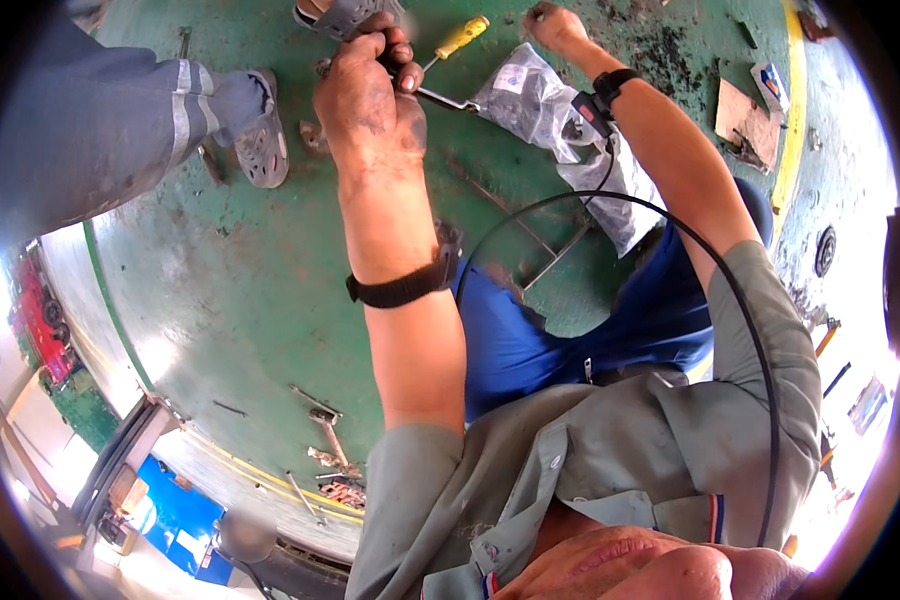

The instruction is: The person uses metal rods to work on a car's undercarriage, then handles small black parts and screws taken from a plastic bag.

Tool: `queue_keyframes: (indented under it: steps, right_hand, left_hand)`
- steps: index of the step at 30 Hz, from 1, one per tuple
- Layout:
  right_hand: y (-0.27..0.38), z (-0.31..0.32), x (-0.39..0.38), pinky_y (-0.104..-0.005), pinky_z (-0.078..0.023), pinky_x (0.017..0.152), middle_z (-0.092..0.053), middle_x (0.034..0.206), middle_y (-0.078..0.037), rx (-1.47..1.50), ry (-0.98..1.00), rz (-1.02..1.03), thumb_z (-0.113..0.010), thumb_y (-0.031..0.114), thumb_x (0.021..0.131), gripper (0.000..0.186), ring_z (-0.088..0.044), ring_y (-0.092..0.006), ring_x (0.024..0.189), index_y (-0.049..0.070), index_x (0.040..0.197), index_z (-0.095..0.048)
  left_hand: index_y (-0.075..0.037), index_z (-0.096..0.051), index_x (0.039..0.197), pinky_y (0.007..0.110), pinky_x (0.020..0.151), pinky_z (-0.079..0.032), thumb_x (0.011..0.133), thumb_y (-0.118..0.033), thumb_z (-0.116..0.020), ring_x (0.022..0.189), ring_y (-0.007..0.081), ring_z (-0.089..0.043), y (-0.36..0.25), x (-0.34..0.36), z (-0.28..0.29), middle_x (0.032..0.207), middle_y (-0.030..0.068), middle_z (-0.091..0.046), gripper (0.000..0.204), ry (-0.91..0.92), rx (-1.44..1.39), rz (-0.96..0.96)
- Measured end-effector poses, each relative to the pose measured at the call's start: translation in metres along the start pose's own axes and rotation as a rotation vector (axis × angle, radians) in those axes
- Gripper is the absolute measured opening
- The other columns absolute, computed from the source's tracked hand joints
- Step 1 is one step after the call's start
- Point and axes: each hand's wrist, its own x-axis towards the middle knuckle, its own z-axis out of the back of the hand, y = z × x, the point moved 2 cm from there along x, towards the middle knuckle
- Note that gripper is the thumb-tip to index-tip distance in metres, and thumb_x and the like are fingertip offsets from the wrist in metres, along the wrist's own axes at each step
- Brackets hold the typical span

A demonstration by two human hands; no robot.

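My left hand (370,90), blackened with grime, is closed with its fingers curled at the top of the view. A slim metal bar (445,99) with a bright, bent-looking end sticks out to its right; the hand covers the rest, so its exact kind does not show. A screwdriver with a yellow handle (461,38) lies just beyond, its shaft running toward that hand. My right hand (556,28) is off to the right, fingers curled in; anything inside them is hidden. Between my arms lies a clear plastic bag (530,98) with dark contents, touching a second bag (620,195).
Another person's grey trouser leg (100,130) and clog (261,140) stand at left, with another clog (345,14) beyond my left hand. Dark debris (660,60) and cardboard (747,122) lie at right. Metal tools (330,440) lie at lower left. A black cable (740,300) loops over my lap.
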Motion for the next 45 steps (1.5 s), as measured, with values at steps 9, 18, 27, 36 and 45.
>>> queue_keyframes:
  steps: [9, 18, 27, 36, 45]
  right_hand:
    - [-0.085, -0.089, 0.097, -0.0404, -0.051, 0.061, -0.069, 0.083, -0.013, -0.802, 0.061, 0.352, -0.058, 0.017, 0.083, 0.017, -0.067, -0.0266, 0.079, 0.007, 0.085, -0.071]
    - [-0.035, -0.117, 0.06, -0.044, -0.046, 0.054, -0.063, 0.07, -0.016, -0.818, -0.202, 0.97, -0.054, 0.026, 0.088, 0.026, -0.063, -0.0312, 0.065, 0.003, 0.08, -0.064]
    - [0.02, -0.11, -0.206, -0.0516, -0.056, 0.077, -0.068, 0.097, -0.027, -0.559, 0.586, 0.22, -0.043, 0.011, 0.094, 0.035, -0.068, -0.0433, 0.094, -0.005, 0.125, -0.044]
    - [-0.044, -0.143, -0.212, -0.0489, -0.052, 0.082, -0.065, 0.11, -0.025, -0.314, 0.58, 0.01, -0.047, 0.028, 0.091, 0.038, -0.063, -0.0444, 0.099, -0.004, 0.107, -0.062]
    - [0.023, -0.029, -0.201, -0.0337, -0.048, 0.052, -0.058, 0.067, -0.005, 0.035, 0.995, -0.282, -0.046, 0.035, 0.092, 0.037, -0.056, -0.0169, 0.056, 0.005, 0.074, -0.059]
  left_hand:
    - [0.015, -0.058, 0.107, 0.036, 0.084, -0.055, 0.085, 0.006, -0.043, 0.09, 0.0273, -0.063, -0.007, -0.022, 0.015, 0.1, 0.0199, -0.062, 0.028, -0.047, 0.201, -0.11]
    - [0.002, -0.064, 0.097, 0.034, 0.065, -0.054, 0.076, 0.008, -0.045, 0.071, 0.0237, -0.058, -0.002, 0.035, 0.042, 0.082, 0.009, -0.06, 0.028, 0.021, 0.092, 0.037]
    - [0.003, -0.062, 0.091, 0.032, 0.064, -0.052, 0.076, 0.005, -0.048, 0.07, 0.0228, -0.058, 0.009, 0.04, 0.021, 0.081, 0.0095, -0.06, 0.021, 0.021, 0.018, -0.007]
    - [0.004, -0.058, 0.088, 0.032, 0.069, -0.053, 0.074, 0.005, -0.046, 0.075, 0.0255, -0.061, 0.018, 0.024, -0.001, 0.085, 0.0115, -0.06, 0.018, 0.164, 0.068, 0.074]
    - [0.002, -0.063, 0.099, 0.03, 0.063, -0.052, 0.092, 0.0, -0.049, 0.078, 0.0236, -0.064, 0.039, 0.035, -0.011, 0.092, 0.0123, -0.066, 0.016, 0.325, 0.093, 0.224]
